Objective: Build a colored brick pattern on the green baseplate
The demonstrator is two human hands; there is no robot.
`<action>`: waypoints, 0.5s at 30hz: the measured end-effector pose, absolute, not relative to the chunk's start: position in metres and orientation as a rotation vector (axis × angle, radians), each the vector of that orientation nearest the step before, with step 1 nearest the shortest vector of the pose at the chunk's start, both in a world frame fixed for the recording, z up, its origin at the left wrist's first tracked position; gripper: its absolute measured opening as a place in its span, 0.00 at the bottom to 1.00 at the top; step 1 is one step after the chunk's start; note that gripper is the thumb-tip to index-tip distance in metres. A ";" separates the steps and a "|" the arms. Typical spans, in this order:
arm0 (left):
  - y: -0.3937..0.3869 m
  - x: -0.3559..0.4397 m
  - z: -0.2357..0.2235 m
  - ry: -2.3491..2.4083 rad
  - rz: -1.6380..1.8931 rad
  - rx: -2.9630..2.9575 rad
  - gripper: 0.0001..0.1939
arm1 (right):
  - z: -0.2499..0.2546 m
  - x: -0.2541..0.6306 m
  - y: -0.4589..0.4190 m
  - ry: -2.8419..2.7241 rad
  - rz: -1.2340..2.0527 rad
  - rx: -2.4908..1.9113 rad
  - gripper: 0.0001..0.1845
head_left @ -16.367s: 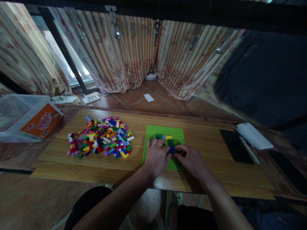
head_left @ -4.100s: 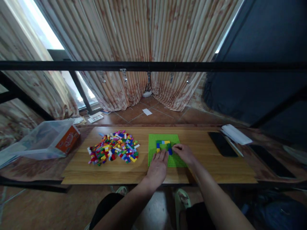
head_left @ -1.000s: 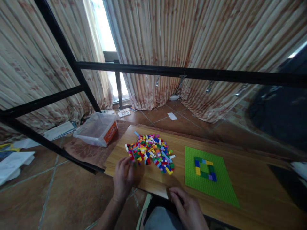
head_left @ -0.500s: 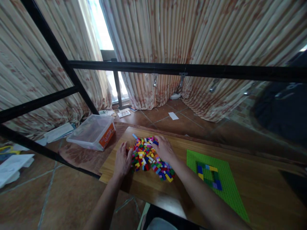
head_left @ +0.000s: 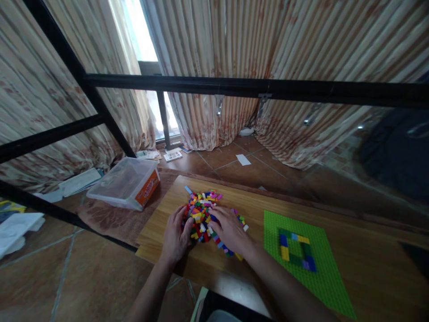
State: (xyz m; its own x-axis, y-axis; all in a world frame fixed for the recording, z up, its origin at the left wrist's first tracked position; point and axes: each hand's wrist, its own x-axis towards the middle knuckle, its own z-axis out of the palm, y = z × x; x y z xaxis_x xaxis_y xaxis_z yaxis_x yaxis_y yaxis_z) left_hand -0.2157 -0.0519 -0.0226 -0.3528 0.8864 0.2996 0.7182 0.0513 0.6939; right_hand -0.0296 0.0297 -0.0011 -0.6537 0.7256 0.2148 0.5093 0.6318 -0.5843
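A heap of small coloured toy bricks (head_left: pixel 201 208) lies on the wooden table (head_left: pixel 157 223). My left hand (head_left: pixel 177 235) rests at the heap's left edge, its thumb apart from the fingers and touching bricks. Over the right part of the heap lies my right hand (head_left: pixel 231 229), fingers stretched out among the bricks and hiding some of them. No brick shows gripped in either hand. To the right, a green baseplate (head_left: pixel 321 250) carries a square ring of bricks (head_left: pixel 284 253) in blue, yellow, green and purple.
A clear plastic box (head_left: pixel 117 183) with an orange label stands on the rug beyond the table's left end. Black metal bars (head_left: pixel 201 84) cross in front of the curtains (head_left: pixel 241 44). Papers (head_left: pixel 243 159) lie on the tiled floor.
My right hand has moved down and nearer over the heap, uncovering bricks at its far side. Bricks have shifted to the hand's right. My left hand stays at the left edge.
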 end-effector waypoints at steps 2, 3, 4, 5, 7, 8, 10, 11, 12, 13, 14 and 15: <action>-0.054 -0.213 -0.022 2.100 1.209 1.648 0.25 | 0.003 -0.027 0.023 -2.407 0.743 -0.898 0.17; -0.055 -0.213 -0.022 2.088 1.223 1.648 0.24 | 0.006 -0.027 0.022 -2.392 0.781 -0.862 0.16; -0.055 -0.212 -0.022 2.073 1.236 1.647 0.24 | 0.009 -0.028 0.022 -2.369 0.816 -0.828 0.15; -0.056 -0.212 -0.022 2.058 1.248 1.645 0.24 | 0.011 -0.030 0.024 -2.338 0.840 -0.804 0.14; -0.057 -0.213 -0.021 2.039 1.268 1.630 0.23 | 0.016 -0.039 0.034 -2.280 0.844 -0.800 0.13; -0.057 -0.213 -0.021 2.034 1.277 1.618 0.23 | 0.018 -0.045 0.041 -2.259 0.820 -0.825 0.14; -0.057 -0.214 -0.022 2.031 1.295 1.595 0.22 | 0.021 -0.062 0.056 -2.287 0.754 -0.891 0.15; -0.057 -0.215 -0.022 2.031 1.302 1.587 0.22 | 0.021 -0.072 0.063 -2.319 0.723 -0.913 0.17; -0.057 -0.215 -0.023 2.030 1.304 1.583 0.22 | 0.021 -0.081 0.069 -2.382 0.707 -0.898 0.19; -0.057 -0.215 -0.023 2.031 1.305 1.583 0.22 | 0.021 -0.089 0.075 -2.440 0.694 -0.886 0.21; -0.057 -0.216 -0.023 2.031 1.304 1.585 0.22 | 0.020 -0.096 0.079 -2.511 0.688 -0.859 0.23; -0.056 -0.216 -0.024 2.033 1.304 1.587 0.21 | 0.020 -0.102 0.083 -2.579 0.686 -0.836 0.24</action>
